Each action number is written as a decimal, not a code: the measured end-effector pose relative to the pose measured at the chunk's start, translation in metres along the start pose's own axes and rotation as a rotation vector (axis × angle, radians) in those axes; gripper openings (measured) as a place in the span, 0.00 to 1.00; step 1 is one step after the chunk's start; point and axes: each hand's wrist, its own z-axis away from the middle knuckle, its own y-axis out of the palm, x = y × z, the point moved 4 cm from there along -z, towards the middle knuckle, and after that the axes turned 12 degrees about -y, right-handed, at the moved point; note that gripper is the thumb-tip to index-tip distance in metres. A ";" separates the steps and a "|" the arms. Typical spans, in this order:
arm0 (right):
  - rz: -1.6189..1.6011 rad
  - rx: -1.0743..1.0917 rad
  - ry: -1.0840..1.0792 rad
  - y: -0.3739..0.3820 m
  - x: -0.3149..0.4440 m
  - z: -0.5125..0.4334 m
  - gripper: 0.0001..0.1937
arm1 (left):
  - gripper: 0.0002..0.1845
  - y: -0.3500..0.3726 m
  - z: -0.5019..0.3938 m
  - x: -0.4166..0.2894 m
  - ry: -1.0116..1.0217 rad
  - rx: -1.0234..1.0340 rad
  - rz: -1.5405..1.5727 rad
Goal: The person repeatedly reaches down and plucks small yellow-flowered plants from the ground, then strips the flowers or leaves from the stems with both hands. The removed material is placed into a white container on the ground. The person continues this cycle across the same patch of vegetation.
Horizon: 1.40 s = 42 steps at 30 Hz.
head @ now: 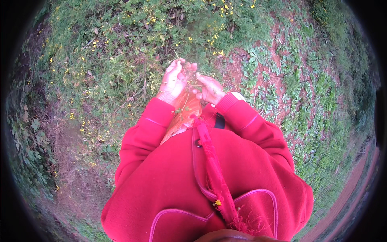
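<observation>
In front of my chest, my left hand (173, 81) pinches a thin, branching plant sprig (188, 99) between thumb and fingers. A short length of stem sticks up past the fingertips. My right hand (210, 88) faces it from the right, its thumb and bent fingers closed around fine side stems of the same sprig. Small yellowish buds or flower heads show between the two hands. Lower stems and a few green leaves hang over an orange bag or cloth (183, 113) at my waist. Exactly where each fingertip grips is hard to make out.
Dense green plants with yellow flowers (145, 25) grow ahead and to the left. Rows of leafy low plants (260, 78) stand in reddish soil on the right. Dry brown growth (78, 181) lies at the lower left. A frayed red strap (214, 163) hangs down my red jacket.
</observation>
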 end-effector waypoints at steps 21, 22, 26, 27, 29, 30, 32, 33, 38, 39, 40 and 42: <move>-0.029 -0.059 -0.041 -0.039 0.000 0.006 0.08 | 0.06 0.000 -0.005 0.002 0.066 -0.100 -0.147; -0.056 -0.024 -0.044 -0.037 0.001 0.006 0.09 | 0.07 0.002 -0.006 0.007 0.040 -0.099 -0.157; -0.071 0.050 -0.014 -0.025 0.003 0.008 0.15 | 0.07 0.009 -0.006 0.013 0.042 -0.114 -0.223; -0.057 0.042 -0.023 -0.023 0.006 0.010 0.16 | 0.07 0.010 -0.005 0.013 0.040 -0.122 -0.241; 0.007 0.031 -0.048 -0.018 0.010 0.012 0.18 | 0.07 0.013 -0.005 0.014 0.037 -0.151 -0.281; 0.057 0.029 -0.063 -0.016 0.012 0.012 0.18 | 0.07 0.014 -0.005 0.015 0.036 -0.173 -0.301; 0.154 -0.013 -0.075 -0.014 0.015 0.012 0.19 | 0.06 0.015 -0.006 0.018 0.014 -0.196 -0.333; 0.201 -0.050 -0.073 -0.015 0.015 0.013 0.19 | 0.06 0.016 -0.007 0.019 -0.005 -0.197 -0.347; 0.270 -0.161 -0.042 -0.026 0.013 0.015 0.19 | 0.06 0.017 -0.010 0.025 -0.015 -0.282 -0.561; 0.250 -0.150 -0.038 -0.029 0.011 0.015 0.18 | 0.06 0.017 -0.010 0.028 -0.030 -0.285 -0.573; 0.221 -0.135 -0.026 -0.031 0.008 0.015 0.17 | 0.06 0.016 -0.009 0.030 -0.047 -0.289 -0.576; 0.250 -0.131 -0.063 -0.038 0.006 0.015 0.15 | 0.06 0.013 -0.007 0.035 -0.072 -0.303 -0.534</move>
